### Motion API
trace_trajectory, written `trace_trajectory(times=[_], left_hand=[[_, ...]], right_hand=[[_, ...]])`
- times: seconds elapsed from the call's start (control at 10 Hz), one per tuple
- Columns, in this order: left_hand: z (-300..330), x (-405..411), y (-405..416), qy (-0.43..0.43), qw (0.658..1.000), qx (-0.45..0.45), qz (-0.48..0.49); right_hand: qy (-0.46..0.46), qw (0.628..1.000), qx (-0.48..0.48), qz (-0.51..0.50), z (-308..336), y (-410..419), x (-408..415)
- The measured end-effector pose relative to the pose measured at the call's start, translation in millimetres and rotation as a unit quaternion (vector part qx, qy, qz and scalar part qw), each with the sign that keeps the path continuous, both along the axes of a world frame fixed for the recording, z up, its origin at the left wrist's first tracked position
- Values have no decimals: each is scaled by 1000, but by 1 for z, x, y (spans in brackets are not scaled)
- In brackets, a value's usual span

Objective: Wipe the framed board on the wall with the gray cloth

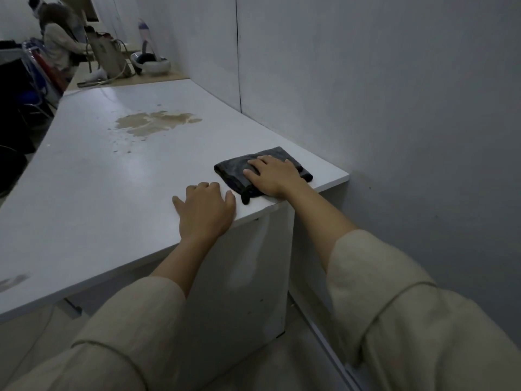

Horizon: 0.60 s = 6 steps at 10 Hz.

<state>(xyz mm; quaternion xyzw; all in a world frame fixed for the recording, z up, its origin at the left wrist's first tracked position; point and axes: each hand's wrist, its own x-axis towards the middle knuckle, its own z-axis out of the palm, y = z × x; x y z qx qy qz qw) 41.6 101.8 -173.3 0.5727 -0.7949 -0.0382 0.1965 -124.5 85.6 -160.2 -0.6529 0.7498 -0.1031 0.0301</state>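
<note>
On table, gray cloth under right hand, beside left hand.

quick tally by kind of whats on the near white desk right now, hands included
Hands: 2, left hand resting on the white desk, right hand lying flat on the cloth
Cloths: 1, gray cloth, folded, near the desk corner
Stains: 1, brown spill farther back
Total: 4

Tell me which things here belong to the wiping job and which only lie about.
For the job: gray cloth, under the right hand. The framed board is not in view.
Lying about: brown stain, bag, white bowl, white table.
</note>
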Motion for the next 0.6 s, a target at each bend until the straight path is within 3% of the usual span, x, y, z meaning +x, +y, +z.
trace_trajectory(times=[0.1,0.3,0.4,0.5,0.6], left_hand=[[1,-1,1,-3,1000,-6,1],[2,1,3,-16,1000,-13,4],[7,0,8,-11,1000,-17,8],[10,2,18,-5,1000,-30,-9],[17,0,32,-12,999,-50,-9]], right_hand=[[-17,1000,10,-2,2,3,1],[-68,990,-116,-33,-5,61,7],[-100,986,-126,-49,-1,110,6],[-96,985,-127,-68,10,159,-1],[-20,989,-121,-80,25,198,-14]])
